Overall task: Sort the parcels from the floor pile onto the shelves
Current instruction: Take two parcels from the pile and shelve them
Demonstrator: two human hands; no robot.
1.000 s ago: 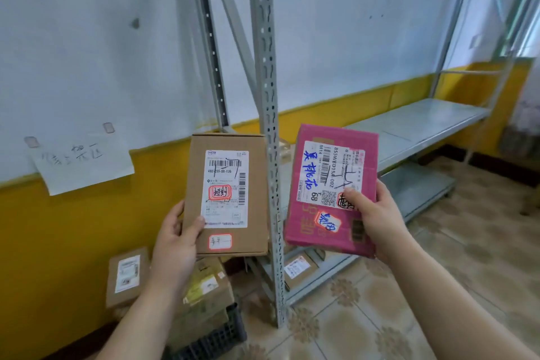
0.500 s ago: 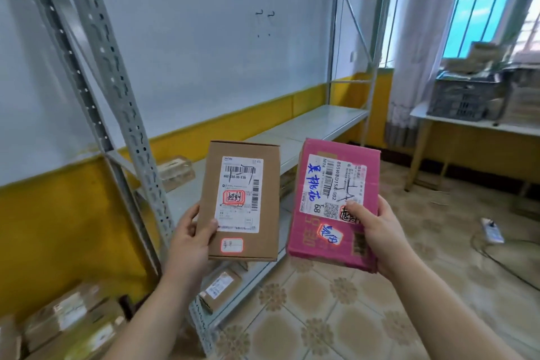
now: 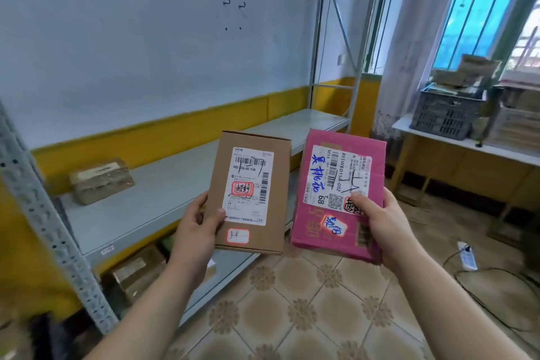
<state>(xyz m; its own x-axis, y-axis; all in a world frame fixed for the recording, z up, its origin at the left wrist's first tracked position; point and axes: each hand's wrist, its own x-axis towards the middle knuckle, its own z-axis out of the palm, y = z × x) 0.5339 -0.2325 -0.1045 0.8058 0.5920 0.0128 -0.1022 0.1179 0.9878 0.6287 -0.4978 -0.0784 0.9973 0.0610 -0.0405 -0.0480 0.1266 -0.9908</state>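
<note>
Left hand [image 3: 195, 232] grips the brown parcel [image 3: 252, 193], right hand [image 3: 386, 223] the pink parcel [image 3: 336, 178] — thumbs clamped on the labelled faces, both held above the middle shelf [image 3: 163, 187]. Read each label first — then set each parcel down flat.

**Both hands raised, each gripping one parcel**

The left hand [image 3: 198, 231] holds the brown parcel [image 3: 251, 190] at its lower left corner. The thumb [image 3: 217, 215] lies across the front face at the label's edge. The fingers pass behind, with one showing along the left edge. The left forearm [image 3: 152, 307], bare, rises toward the brown parcel from below and to its left.

The right hand [image 3: 382, 222] stands to the right of the brown parcel at about the same height, gripping a pink parcel [image 3: 336, 193] at its lower right. Its thumb [image 3: 358, 202] presses the front, and the fingers are hidden behind. The right forearm [image 3: 455, 301], bare, enters from below and to the right of the brown parcel. The hands are apart, not touching.
</note>
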